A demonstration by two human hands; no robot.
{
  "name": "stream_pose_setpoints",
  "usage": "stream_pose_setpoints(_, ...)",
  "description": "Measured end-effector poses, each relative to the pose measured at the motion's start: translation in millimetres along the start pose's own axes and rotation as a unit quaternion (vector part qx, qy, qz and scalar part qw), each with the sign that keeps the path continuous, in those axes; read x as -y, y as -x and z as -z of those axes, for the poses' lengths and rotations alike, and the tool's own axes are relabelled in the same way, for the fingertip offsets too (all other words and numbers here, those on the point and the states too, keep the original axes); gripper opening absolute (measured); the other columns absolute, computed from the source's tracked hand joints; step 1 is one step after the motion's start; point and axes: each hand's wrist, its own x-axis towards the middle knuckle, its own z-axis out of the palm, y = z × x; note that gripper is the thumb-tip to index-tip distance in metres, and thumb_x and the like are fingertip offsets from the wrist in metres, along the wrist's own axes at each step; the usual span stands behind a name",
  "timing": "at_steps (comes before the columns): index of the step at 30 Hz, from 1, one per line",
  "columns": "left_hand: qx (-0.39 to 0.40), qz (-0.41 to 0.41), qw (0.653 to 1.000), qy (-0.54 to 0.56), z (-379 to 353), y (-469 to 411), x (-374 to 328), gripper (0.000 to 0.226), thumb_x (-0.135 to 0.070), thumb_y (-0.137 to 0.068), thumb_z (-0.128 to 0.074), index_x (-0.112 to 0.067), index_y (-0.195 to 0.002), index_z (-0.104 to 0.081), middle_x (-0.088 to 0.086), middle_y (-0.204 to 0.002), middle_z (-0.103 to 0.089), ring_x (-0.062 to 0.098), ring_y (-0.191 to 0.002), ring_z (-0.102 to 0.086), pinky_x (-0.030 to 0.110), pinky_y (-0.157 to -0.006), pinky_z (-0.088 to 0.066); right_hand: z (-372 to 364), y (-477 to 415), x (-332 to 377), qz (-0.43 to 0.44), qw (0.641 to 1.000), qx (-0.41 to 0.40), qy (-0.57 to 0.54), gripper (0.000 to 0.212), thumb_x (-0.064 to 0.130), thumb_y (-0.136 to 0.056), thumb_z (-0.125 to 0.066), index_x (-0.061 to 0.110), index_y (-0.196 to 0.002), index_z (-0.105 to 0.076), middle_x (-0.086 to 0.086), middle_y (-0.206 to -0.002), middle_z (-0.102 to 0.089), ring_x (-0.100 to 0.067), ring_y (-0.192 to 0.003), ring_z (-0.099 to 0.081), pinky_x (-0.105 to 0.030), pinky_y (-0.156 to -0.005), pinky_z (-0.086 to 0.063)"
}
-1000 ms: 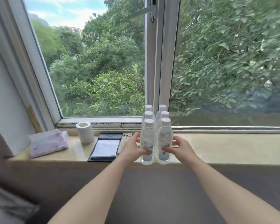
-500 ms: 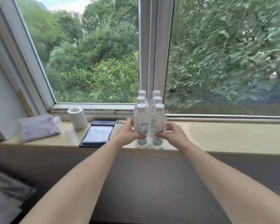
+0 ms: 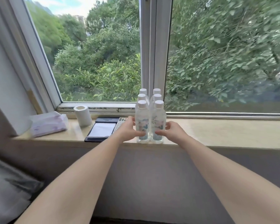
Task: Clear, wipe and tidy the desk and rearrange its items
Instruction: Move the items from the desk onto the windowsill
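Six clear water bottles (image 3: pixel 149 120), white caps, stand two by three on the stone surface (image 3: pixel 217 133) at 12 o'clock. Left hand (image 3: pixel 129 130) and right hand (image 3: pixel 171 131) cup the front pair from either side, fingers curled against them. At 10 o'clock: remote (image 3: pixel 120 123), black notepad folder (image 3: pixel 102 129), toilet roll (image 3: pixel 82 115), tissue pack (image 3: pixel 47 123).

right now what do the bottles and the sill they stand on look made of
Bottles: clear, glossy plastic by the look, see-through walls, white screw caps, printed labels. Sill: polished beige stone or a stone-look slab; it shows a soft sheen. Which one, I cannot tell.
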Motion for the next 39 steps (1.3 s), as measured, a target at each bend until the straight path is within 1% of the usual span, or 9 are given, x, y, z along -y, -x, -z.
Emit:
stream_pose_setpoints(3,0.034,0.011,0.994,-0.101,3.1,10.9,7.8,0.087,-0.039,-0.076,-0.083,-0.008,-0.142,-0.035,0.005,-0.140,-0.046,0.020,-0.126,-0.047,0.034,-0.100,-0.044,-5.5,12.1,1.5,-0.058,0.996,0.038,0.051,0.028,0.028,-0.088,-0.071,0.020,-0.076,-0.047,0.004,-0.073,-0.047,-0.010,-0.062,-0.043,-0.024,-0.055,-0.036)
stream_pose_setpoints(6,0.054,-0.008,0.981,-0.184,7.2,24.1,19.4,0.094,-0.042,-0.078,-0.079,-0.006,-0.149,-0.029,0.010,-0.151,-0.038,0.024,-0.138,-0.040,0.038,-0.111,-0.037,-19.4,22.0,2.8,-0.078,0.986,0.120,0.086,0.016,0.027,-0.089,-0.069,0.022,-0.083,-0.056,0.003,-0.068,-0.041,-0.012,-0.057,-0.036,-0.024,-0.052,-0.033)
stream_pose_setpoints(8,0.046,-0.016,0.978,-0.201,15.9,34.1,26.8,0.089,-0.041,-0.080,-0.077,-0.010,-0.149,-0.030,0.008,-0.152,-0.039,0.022,-0.137,-0.041,0.037,-0.111,-0.037,-32.3,23.9,9.2,-0.058,0.977,0.153,0.139,0.021,0.029,-0.088,-0.071,0.009,-0.090,-0.064,-0.001,-0.069,-0.045,-0.013,-0.055,-0.039,-0.024,-0.051,-0.035)
stream_pose_setpoints(11,0.022,-0.004,0.978,-0.208,44.0,54.2,42.0,0.083,-0.040,-0.082,-0.074,-0.015,-0.149,-0.032,0.005,-0.148,-0.041,0.022,-0.133,-0.044,0.039,-0.108,-0.039,-56.3,21.7,35.4,0.018,0.963,0.162,0.216,0.040,0.035,-0.085,-0.073,0.007,-0.114,-0.069,-0.004,-0.099,-0.067,-0.014,-0.080,-0.059,-0.022,-0.068,-0.047)
stream_pose_setpoints(14,-0.012,0.027,0.976,-0.218,88.4,85.7,67.9,0.081,-0.044,-0.082,-0.072,-0.018,-0.148,-0.033,0.002,-0.150,-0.040,0.021,-0.134,-0.044,0.041,-0.109,-0.039,-91.1,22.1,77.6,0.080,0.954,0.168,0.237,0.039,0.033,-0.083,-0.074,0.016,-0.117,-0.067,-0.003,-0.116,-0.068,-0.017,-0.099,-0.064,-0.023,-0.085,-0.049)
stream_pose_setpoints(21,-0.105,0.157,0.948,-0.255,205.7,205.8,146.6,0.073,-0.046,-0.085,-0.068,-0.015,-0.144,-0.039,0.005,-0.146,-0.045,0.022,-0.133,-0.046,0.041,-0.108,-0.039,-214.3,54.2,187.2,0.230,0.921,0.221,0.224,0.037,0.022,-0.084,-0.072,0.017,-0.119,-0.065,-0.002,-0.114,-0.070,-0.017,-0.102,-0.064,-0.021,-0.075,-0.043)
stream_pose_setpoints(25,-0.166,0.230,0.925,-0.253,257.7,301.3,189.1,0.069,-0.042,-0.087,-0.068,-0.017,-0.145,-0.038,0.005,-0.147,-0.043,0.022,-0.135,-0.044,0.040,-0.110,-0.037,-302.3,101.6,240.4,0.322,0.877,0.270,0.233,0.033,0.024,-0.084,-0.072,0.014,-0.114,-0.066,-0.003,-0.112,-0.070,-0.021,-0.106,-0.064,-0.027,-0.083,-0.048)
stream_pose_setpoints(31,-0.252,0.346,0.875,-0.226,302.3,451.5,237.7,0.066,-0.041,-0.087,-0.068,-0.019,-0.143,-0.041,0.005,-0.145,-0.045,0.023,-0.133,-0.046,0.042,-0.110,-0.038,-421.6,190.8,296.6,0.393,0.809,0.376,0.223,0.035,0.023,-0.085,-0.071,0.017,-0.119,-0.064,-0.001,-0.107,-0.071,-0.018,-0.099,-0.064,-0.022,-0.079,-0.045)
stream_pose_setpoints(39,-0.351,0.494,0.778,-0.166,302.0,609.8,268.3,0.064,-0.039,-0.091,-0.066,-0.024,-0.146,-0.038,0.003,-0.151,-0.041,0.023,-0.134,-0.046,0.046,-0.109,-0.043,-534.0,294.1,344.3,0.485,0.709,0.465,0.215,0.037,0.030,-0.086,-0.069,0.020,-0.120,-0.061,0.001,-0.109,-0.069,-0.020,-0.102,-0.062,-0.024,-0.080,-0.044)
